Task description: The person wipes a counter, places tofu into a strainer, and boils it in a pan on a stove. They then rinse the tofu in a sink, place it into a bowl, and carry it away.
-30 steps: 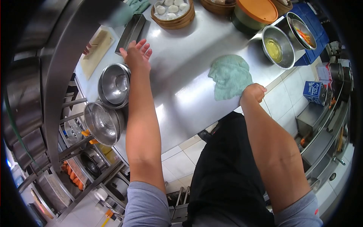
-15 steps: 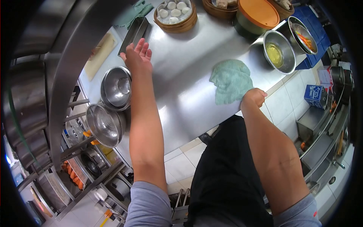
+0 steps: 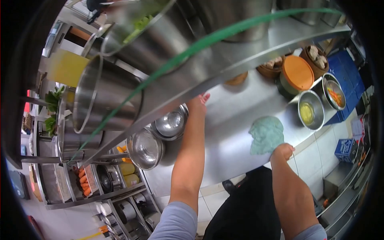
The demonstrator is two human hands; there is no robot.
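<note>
My left hand (image 3: 199, 100) reaches up to the underside of a metal shelf, whose edge hides part of it. The fingers that show look stretched and apart, with nothing seen in them. Below and left of it stand metal bowls (image 3: 169, 123) and a metal colander (image 3: 145, 148). My right hand (image 3: 283, 151) rests at the near edge of the steel table (image 3: 224, 140), curled into a fist; nothing shows in it. A crumpled green cloth (image 3: 267, 135) lies right beside that fist, close to its knuckles.
A steel shelf (image 3: 248, 60) with large metal pots (image 3: 108, 94) crosses the upper view. Toward the back right are an orange-lidded tub (image 3: 298, 73), bamboo steamers (image 3: 318, 57), a bowl of yellow liquid (image 3: 315, 108) and a blue crate (image 3: 347, 76). Carrots (image 3: 84, 182) lie in a lower-left rack.
The view has shifted up and left, so the shelf and pots now cover the far table and the steamer of white buns. My left hand is now partly hidden. The right fist stays beside the cloth.
</note>
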